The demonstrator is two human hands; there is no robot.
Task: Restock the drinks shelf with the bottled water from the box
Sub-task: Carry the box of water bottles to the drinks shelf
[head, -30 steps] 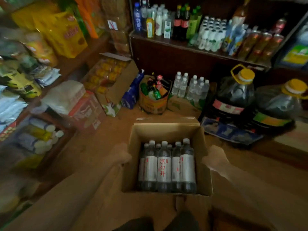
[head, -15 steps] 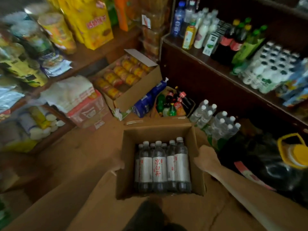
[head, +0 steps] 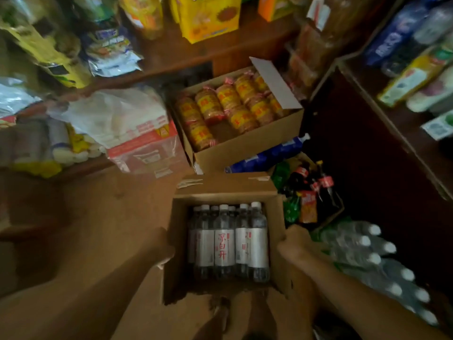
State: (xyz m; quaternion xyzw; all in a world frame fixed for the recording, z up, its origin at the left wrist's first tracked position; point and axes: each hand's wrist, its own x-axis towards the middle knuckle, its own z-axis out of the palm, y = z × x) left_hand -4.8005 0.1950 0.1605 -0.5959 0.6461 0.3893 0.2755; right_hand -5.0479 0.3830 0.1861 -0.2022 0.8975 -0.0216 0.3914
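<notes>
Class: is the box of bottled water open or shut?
Open: the box has its flaps folded back, showing upright water bottles with capped tops.

red characters 凉白开 on a water bottle's (head: 224,244) white label, other packaging text blurred

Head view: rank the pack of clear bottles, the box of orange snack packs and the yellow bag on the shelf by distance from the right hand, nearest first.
1. Pack of clear bottles: just right of the right hand.
2. Box of orange snack packs: ahead on the floor, slightly left.
3. Yellow bag: up on the far shelf.
</notes>
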